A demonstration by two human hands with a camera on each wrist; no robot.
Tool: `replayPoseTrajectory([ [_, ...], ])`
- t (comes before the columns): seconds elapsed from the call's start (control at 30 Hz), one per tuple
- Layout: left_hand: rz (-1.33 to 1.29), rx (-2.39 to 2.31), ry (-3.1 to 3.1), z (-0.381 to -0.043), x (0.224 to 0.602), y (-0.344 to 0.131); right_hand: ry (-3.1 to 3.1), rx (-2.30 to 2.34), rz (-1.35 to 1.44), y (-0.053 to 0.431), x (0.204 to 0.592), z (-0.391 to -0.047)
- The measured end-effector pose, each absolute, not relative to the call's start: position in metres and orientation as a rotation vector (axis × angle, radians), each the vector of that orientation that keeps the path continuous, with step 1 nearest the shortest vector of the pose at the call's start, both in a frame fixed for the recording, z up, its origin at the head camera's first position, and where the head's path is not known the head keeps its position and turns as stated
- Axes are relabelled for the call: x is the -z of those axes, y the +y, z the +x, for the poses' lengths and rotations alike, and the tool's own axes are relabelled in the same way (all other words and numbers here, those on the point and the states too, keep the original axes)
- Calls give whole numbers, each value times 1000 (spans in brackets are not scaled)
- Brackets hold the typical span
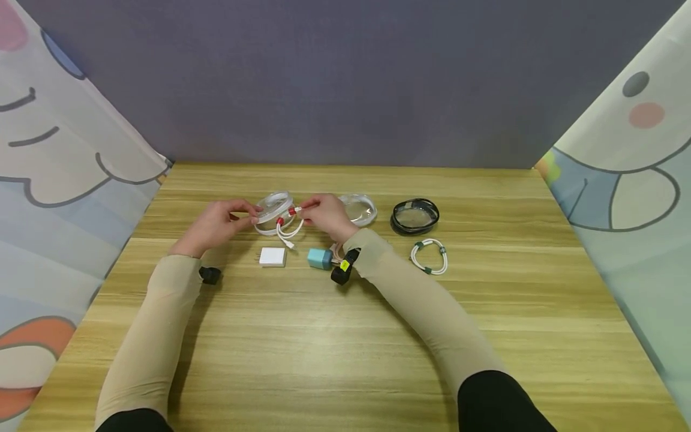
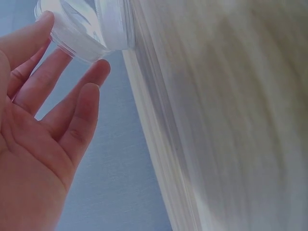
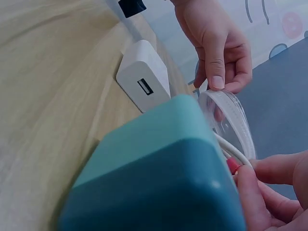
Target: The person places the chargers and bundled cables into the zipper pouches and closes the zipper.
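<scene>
My left hand [image 1: 213, 225] pinches the raised lid [image 1: 275, 204] of a clear round case with a white rim, thumb on one side and fingertips on the other. Below the lid, the case's base [image 1: 264, 231] sits on the table. In the left wrist view the clear case [image 2: 113, 24] shows at the top, and the other fingers are loosely spread. My right hand [image 1: 326, 216] pinches a coiled white charging cable [image 1: 291, 234] with red ties, right beside the case. One white connector hangs toward the table. In the right wrist view, the red tie [image 3: 233, 165] is at the fingertips.
A white charger [image 1: 272, 257] and a blue charger [image 1: 320, 258] lie in front of the hands. Behind my right hand is another clear case [image 1: 360, 210]. Farther right are a black-rimmed case [image 1: 414, 216] and a white cable [image 1: 429, 257] with green ties. A grey panel [image 1: 345, 84] borders the table's back.
</scene>
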State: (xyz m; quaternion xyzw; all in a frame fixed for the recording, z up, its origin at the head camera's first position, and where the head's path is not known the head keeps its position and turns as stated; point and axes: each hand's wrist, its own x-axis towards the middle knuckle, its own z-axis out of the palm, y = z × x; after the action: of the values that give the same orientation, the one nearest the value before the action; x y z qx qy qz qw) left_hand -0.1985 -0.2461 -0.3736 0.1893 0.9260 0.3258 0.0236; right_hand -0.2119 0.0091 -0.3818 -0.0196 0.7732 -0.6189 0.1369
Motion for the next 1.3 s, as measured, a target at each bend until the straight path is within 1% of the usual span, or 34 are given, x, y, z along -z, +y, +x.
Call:
replayPoseTrajectory([
  [0.53,577,-1041,2839,-200,375,-247,1904,2050,130,-5,393,-224],
  [0.73,577,-1046,2820,-200,375,-246,1847,2077,148,-7,395,-226],
  [0.97,572,-1084,2793,-201,376,-247,1914,2035,69,-4,395,-223],
  [1.3,608,-1096,2784,-198,377,-249,2466,1698,-192,-1,402,-219],
])
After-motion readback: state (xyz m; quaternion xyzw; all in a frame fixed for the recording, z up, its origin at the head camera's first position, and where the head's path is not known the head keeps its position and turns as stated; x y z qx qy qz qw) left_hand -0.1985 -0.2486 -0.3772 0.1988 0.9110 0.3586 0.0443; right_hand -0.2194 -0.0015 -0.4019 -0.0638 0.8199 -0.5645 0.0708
